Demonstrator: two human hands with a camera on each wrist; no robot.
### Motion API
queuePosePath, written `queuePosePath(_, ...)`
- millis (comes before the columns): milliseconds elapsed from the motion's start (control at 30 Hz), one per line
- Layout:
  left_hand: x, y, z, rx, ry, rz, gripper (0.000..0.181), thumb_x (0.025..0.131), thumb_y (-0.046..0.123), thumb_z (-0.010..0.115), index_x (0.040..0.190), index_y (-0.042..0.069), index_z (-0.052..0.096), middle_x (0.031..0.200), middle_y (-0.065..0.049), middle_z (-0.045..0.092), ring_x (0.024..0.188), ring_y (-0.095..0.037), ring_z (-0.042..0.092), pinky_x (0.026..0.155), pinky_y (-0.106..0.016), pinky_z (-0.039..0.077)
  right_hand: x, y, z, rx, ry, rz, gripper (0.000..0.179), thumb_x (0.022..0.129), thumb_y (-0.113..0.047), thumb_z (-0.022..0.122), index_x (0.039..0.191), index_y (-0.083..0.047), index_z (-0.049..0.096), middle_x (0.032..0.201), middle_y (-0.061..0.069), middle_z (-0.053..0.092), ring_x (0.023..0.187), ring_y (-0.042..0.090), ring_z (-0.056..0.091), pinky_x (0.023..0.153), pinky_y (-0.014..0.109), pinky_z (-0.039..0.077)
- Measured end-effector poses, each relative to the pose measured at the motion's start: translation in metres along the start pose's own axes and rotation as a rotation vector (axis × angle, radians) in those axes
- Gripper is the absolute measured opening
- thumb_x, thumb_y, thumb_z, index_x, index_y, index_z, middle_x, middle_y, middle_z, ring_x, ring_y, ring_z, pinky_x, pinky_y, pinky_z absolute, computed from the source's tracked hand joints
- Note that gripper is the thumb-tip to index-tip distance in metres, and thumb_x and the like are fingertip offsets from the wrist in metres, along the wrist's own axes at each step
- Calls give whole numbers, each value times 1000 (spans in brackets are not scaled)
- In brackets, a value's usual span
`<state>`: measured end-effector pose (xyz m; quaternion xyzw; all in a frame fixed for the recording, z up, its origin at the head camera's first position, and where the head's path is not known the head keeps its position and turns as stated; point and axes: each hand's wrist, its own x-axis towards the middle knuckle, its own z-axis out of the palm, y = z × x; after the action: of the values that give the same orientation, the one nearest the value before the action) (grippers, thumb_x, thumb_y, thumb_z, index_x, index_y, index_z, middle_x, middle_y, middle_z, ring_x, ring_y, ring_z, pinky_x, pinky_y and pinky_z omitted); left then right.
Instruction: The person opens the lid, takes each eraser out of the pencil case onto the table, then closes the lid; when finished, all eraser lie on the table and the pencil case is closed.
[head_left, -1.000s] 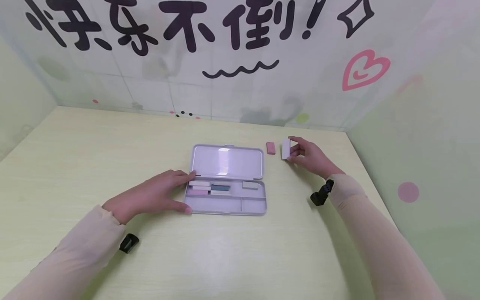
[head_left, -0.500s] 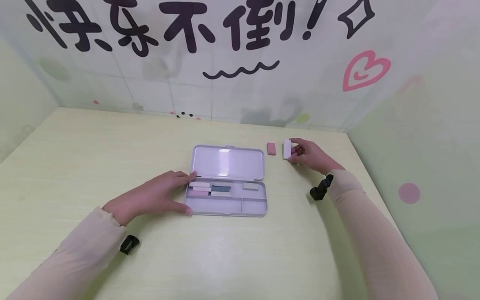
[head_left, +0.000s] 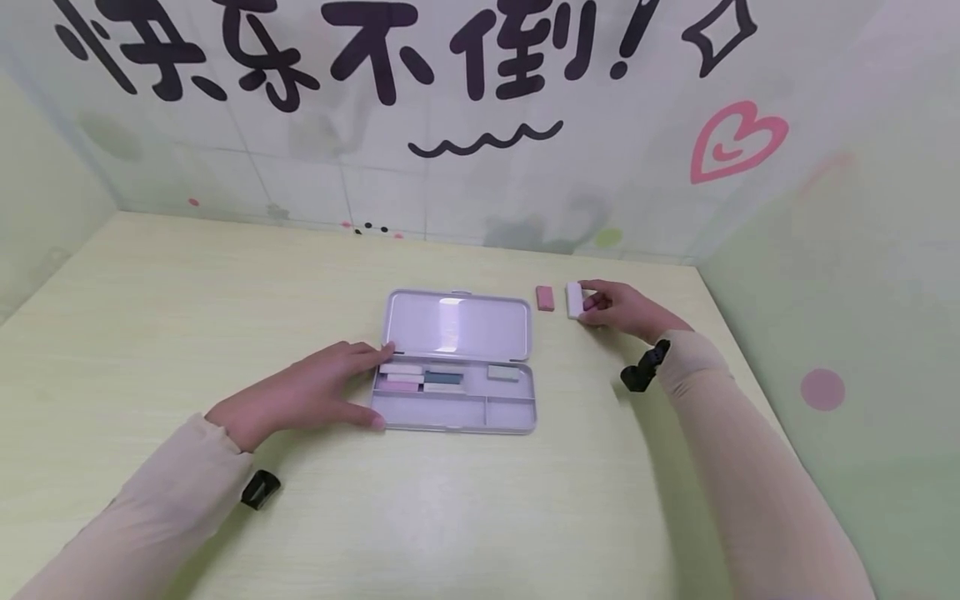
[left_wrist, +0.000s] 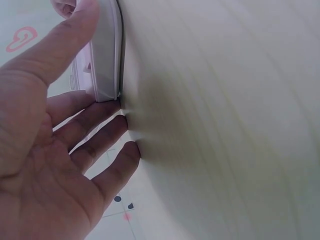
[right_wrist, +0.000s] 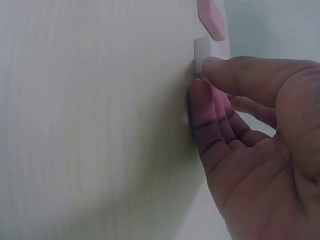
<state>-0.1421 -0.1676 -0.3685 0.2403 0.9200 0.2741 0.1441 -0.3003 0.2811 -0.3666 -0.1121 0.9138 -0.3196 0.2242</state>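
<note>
A pale lilac pencil case lies with its lid folded back in the head view. My left hand rests at its left end, fingers spread and fairly straight, the thumb at the front edge. In the left wrist view the other fingertips touch the case's end and the table. To the right of the case, my right hand pinches a white eraser between thumb and fingers, right at the tabletop. A pink eraser lies just left of it, seen too in the right wrist view.
Inside the case, several small blocks in white, pink and blue-grey sit at the left, and a single pale block at the right. Behind the pale wooden table stands a printed wall; another wall closes the right side.
My right hand has lowered slightly, and the white eraser has tipped from standing to lying nearly flat beside the pink one. The left hand stays at the case.
</note>
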Motion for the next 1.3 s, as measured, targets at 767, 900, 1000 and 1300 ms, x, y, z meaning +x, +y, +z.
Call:
queuePosePath(767,-1,3,-1,11,-6,8,101,81,45,89,158,-1,42,147,-21,60,136,-42,54,114,-60,46,5,1,5,40,-7,8,64,105,-12,62,160,4,35,126,18,54,111,24,49,82,15,46)
queuePosePath(900,0,3,-1,7,-6,9,101,82,45,88,158,-1,42,147,-21,60,136,-42,54,114,-60,46,4,2,6,53,3,2,64,105,-11,62,160,5,34,127,19,54,111,23,49,80,13,47)
queuePosePath(1000,0,4,0,1,-6,8,100,82,45,88,158,-1,42,147,-20,60,137,-41,54,115,-59,46,3,4,6,72,10,-8,64,104,-10,62,159,7,35,128,20,55,109,20,51,79,13,49)
queuePosePath(1300,1,3,-1,16,-6,1,99,83,42,88,159,-1,41,149,-21,59,137,-42,54,116,-60,45,-1,6,4,109,99,-6,54,106,-15,60,151,10,46,127,23,61,90,7,61,79,16,54)
